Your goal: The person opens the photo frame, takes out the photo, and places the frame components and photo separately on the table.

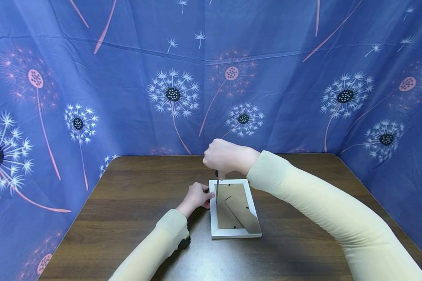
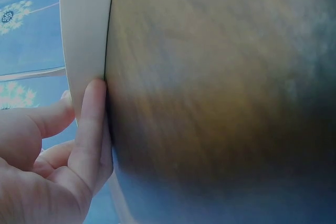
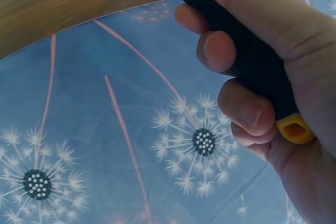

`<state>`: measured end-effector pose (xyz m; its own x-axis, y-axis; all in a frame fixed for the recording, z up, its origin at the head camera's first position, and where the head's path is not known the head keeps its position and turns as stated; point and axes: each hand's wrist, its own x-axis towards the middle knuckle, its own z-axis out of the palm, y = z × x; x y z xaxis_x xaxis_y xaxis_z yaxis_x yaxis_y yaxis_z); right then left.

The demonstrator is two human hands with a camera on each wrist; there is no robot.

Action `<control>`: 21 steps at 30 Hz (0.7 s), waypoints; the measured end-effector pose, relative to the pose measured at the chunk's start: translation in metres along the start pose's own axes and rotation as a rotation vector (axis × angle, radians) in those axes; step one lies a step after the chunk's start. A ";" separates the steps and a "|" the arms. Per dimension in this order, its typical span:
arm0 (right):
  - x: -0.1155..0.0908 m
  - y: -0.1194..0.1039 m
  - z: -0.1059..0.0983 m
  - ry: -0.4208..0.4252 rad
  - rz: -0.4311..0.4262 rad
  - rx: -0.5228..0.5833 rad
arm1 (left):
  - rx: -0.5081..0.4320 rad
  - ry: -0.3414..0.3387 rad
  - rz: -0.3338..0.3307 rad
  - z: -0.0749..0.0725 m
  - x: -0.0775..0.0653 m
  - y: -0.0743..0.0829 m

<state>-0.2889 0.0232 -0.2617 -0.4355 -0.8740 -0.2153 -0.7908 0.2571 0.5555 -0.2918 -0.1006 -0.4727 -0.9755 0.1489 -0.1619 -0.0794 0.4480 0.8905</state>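
Note:
A white picture frame (image 1: 232,233) lies back side up on the table, its brown backing board (image 1: 228,218) facing me. At the frame's left edge my left hand (image 1: 195,196) pinches the border, thumb on top and fingers along the side. My right hand (image 1: 228,156) is above the frame's far left corner, fingers wrapped round a screwdriver (image 3: 257,72) with a black handle and yellow end. Its thin metal shaft (image 1: 217,191) points down, the tip at the inner left edge of the border. Small dark tabs (image 1: 247,207) sit along the backing's edges.
A brown wooden table (image 1: 133,207) spreads around the frame. Blue cloth (image 1: 126,78) with a dandelion print hangs behind the table and at both sides. On the backing, a stand flap (image 1: 251,222) shows at the lower right.

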 end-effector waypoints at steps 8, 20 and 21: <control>0.010 -0.005 -0.010 -0.056 -0.012 -0.045 | 0.014 -0.015 0.025 -0.002 -0.002 0.001; 0.008 -0.008 -0.013 -0.077 0.007 -0.047 | -0.012 -0.014 0.010 -0.003 -0.004 0.002; 0.005 -0.008 -0.011 -0.067 0.007 -0.051 | -0.016 -0.011 0.001 -0.002 -0.003 0.001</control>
<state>-0.2800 0.0117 -0.2581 -0.4698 -0.8424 -0.2639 -0.7657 0.2401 0.5967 -0.2893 -0.1024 -0.4705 -0.9733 0.1591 -0.1653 -0.0814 0.4339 0.8973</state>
